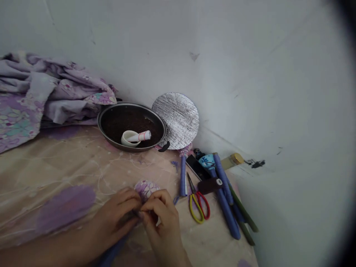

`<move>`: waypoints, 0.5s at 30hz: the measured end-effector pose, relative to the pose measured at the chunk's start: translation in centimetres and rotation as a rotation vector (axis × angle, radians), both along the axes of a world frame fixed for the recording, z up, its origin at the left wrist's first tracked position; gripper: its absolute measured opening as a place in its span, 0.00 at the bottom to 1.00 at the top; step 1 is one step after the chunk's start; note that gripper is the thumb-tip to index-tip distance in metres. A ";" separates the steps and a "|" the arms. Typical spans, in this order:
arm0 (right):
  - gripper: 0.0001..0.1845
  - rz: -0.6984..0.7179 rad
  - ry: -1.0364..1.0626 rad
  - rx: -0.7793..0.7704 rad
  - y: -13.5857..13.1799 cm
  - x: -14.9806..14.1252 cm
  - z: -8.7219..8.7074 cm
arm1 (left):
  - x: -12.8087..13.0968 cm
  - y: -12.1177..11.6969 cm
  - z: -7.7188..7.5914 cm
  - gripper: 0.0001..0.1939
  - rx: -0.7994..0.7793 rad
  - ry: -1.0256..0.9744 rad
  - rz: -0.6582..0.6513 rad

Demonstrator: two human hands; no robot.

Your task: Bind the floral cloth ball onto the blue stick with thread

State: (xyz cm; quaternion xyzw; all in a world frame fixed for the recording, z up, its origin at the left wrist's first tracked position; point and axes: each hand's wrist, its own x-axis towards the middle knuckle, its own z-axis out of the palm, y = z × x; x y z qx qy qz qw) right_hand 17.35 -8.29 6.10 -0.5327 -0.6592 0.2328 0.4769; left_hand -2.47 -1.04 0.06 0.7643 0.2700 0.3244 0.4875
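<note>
My left hand (118,215) and my right hand (162,222) meet low in the middle of the head view, fingers pinched together. Between them they hold a small round piece covered in purple flowered cloth (146,188), which sticks up above the fingertips. A blue wrapped stick (111,254) runs down from under my hands toward the bottom edge. What the fingertips pinch is too small to make out.
A dark pan (132,126) holds a white cup and roll near the wall. A silver round fan (175,120) leans beside it. Yellow and red scissors (198,205), blue wrapped sticks (226,200), a dark thread spool (210,185) and a phone lie right. Crumpled purple cloth (50,92) lies back left.
</note>
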 end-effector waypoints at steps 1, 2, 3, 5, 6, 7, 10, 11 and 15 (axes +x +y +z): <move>0.14 0.021 -0.018 0.012 -0.1 -0.1 0.1 | 0.2 0.4 0.4 0.13 0.000 -0.044 -0.006; 0.14 0.034 -0.032 0.027 -0.2 0.0 0.2 | 0.4 0.6 0.8 0.16 -0.018 -0.070 -0.013; 0.14 0.035 -0.042 0.044 -0.4 0.3 0.2 | 0.5 0.9 1.1 0.17 -0.042 -0.085 -0.012; 0.14 0.013 -0.078 0.046 -0.9 1.9 0.2 | 0.6 1.2 1.6 0.16 -0.112 -0.080 -0.011; 0.13 -0.005 -0.119 0.028 -1.2 3.2 0.1 | 0.5 1.4 1.7 0.16 -0.155 -0.071 -0.007; 0.11 -0.049 -0.175 -0.018 -1.6 4.9 0.0 | 0.4 1.5 1.8 0.16 -0.198 -0.061 -0.002; 0.09 -0.316 -0.367 -0.206 -2.7 11.0 -0.7 | 0.3 1.8 1.2 0.18 -0.333 -0.022 0.054; 0.11 -0.367 -0.387 -0.231 -3.1 13.0 -1.1 | 0.3 1.9 0.7 0.19 -0.380 -0.005 0.075; 0.06 -0.554 -0.493 -0.295 -4.2 18.5 -3.0 | 0.8 2.2 -1.1 0.21 -0.530 -0.066 0.113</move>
